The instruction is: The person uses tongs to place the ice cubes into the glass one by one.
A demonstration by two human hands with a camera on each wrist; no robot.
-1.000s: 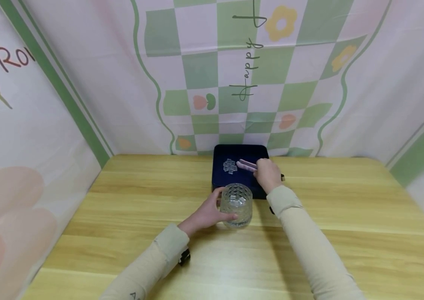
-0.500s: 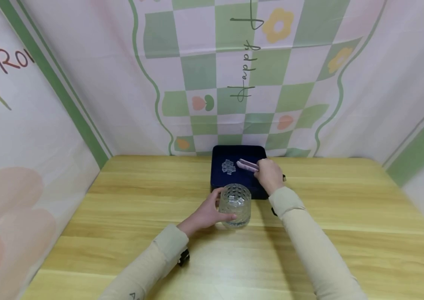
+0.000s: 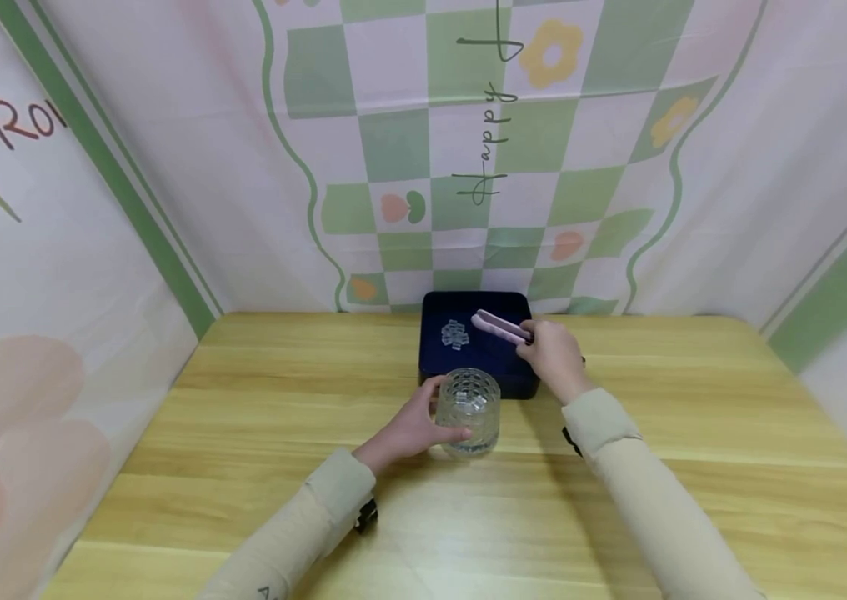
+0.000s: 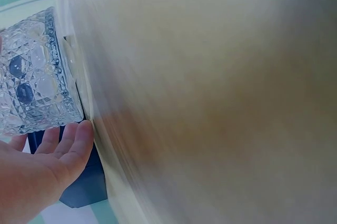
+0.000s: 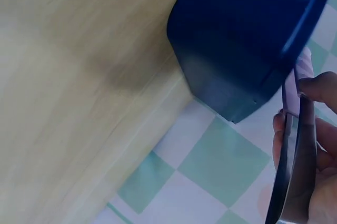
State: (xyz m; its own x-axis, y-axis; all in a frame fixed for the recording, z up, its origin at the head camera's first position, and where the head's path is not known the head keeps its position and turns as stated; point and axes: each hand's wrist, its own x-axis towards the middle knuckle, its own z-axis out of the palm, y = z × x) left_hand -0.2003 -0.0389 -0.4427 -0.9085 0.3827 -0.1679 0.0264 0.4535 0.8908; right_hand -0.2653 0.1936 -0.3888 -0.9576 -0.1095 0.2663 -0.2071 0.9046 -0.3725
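Clear, faceted glass filled the grip of your left hand: you held an upright tumbler, thumb across its near side and fingers round behind. Your right hand gripped a pair of slim tongs, their tips reaching left over a navy tray, which lay just beyond the tumbler and to the left of your right hand.

By the look of it, you were partway through. A few small blocky pieces already lay in the tumbler, close to your left hand, though the patterned wall made them hard to count. A cluster of similar clear pieces was left in the tray, ahead of your left hand, so a good share seemed yet to be done. The tong tips stood just to the right of that cluster, apart from it, and no piece could be made out between them.

Rows of rounded dimples and fine cut lines covered the tumbler, shown close up beside your left fingers. The tray looked smooth, with rounded corners and raised walls. Your tongs were pale lilac towards the tips, with dark, glossy arms within your right hand. Beneath both hands spread a table in yellowish wood grain; beyond them hung a lightly creased cloth of green and white checks.
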